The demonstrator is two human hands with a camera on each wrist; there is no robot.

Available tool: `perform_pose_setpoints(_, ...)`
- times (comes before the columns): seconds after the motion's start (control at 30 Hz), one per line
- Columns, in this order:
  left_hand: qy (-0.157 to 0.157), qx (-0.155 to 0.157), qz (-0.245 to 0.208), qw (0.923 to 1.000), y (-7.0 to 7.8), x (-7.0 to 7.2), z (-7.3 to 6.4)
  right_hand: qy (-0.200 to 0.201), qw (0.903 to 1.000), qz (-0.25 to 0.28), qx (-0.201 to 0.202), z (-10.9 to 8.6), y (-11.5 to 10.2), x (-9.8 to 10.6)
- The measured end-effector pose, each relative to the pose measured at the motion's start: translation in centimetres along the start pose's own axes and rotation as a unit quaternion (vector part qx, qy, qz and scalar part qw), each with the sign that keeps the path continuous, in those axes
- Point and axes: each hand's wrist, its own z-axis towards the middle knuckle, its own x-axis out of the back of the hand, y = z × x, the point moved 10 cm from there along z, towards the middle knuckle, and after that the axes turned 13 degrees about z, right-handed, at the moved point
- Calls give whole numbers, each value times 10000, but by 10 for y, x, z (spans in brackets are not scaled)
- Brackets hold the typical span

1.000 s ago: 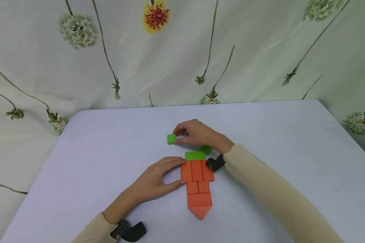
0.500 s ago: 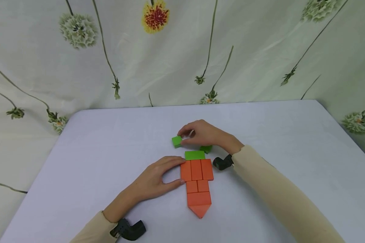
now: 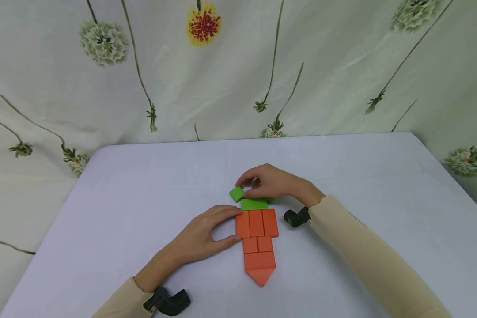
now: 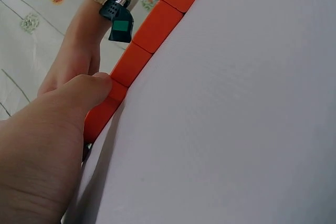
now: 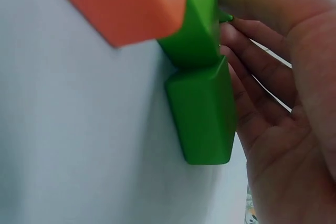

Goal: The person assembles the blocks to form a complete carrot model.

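Between its thumb and fingertips my right hand [image 3: 268, 182] pinches a small green block [image 3: 236, 194], turned at an angle. This block is close to the left end of a flat green rectangular block [image 3: 254, 204]. Another green block [image 5: 202, 114] shows in the right wrist view beside the rectangular one; in the head view the right hand mostly covers it. Orange blocks [image 3: 256, 223] lie below the green rectangle in a joined shape ending in a triangular block [image 3: 261, 277]. My left hand [image 3: 198, 232] lies left of them, fingers extended, its fingertips and thumb [image 4: 97, 85] at their left edge.
A white cloth covers the table [image 3: 143, 190], whose far edge meets a flower-patterned curtain [image 3: 230, 88]. Black wrist cameras [image 3: 297, 217] sit at both cuffs, the right one beside the orange blocks.
My right hand has brought the small green block rightward and nearer, towards the green rectangle's left end, turning it on the way. The left hand has kept its place.
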Motion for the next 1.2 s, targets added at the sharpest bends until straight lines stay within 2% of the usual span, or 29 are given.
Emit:
perform_pose_setpoints(0.37, 67, -108, 12, 9999, 1, 0, 1, 10, 10000, 93, -34, -7, 1, 3)
perform_pose_setpoints(0.53, 44, -105, 13, 9999, 0, -1, 5, 219, 9997, 112, 92, -14, 2, 12)
perform_pose_setpoints(0.7, 23, -54, 0, 10000, -3, -1, 5, 790, 9962, 95, 350, -31, 1, 23)
perform_pose_setpoints(0.93, 59, -141, -20, 9999, -1, -3, 1, 1783, 9828, -130, 457, -76, 1, 31)
perform_pose_setpoints(1.07, 312, -253, -43, 9992, 0, 1, 0, 2406, 9688, -279, 519, -106, 1, 37)
perform_pose_setpoints(1.2, 758, -354, -57, 9965, 1, 9, -1, 3001, 9514, -475, 492, -136, 4, 42)
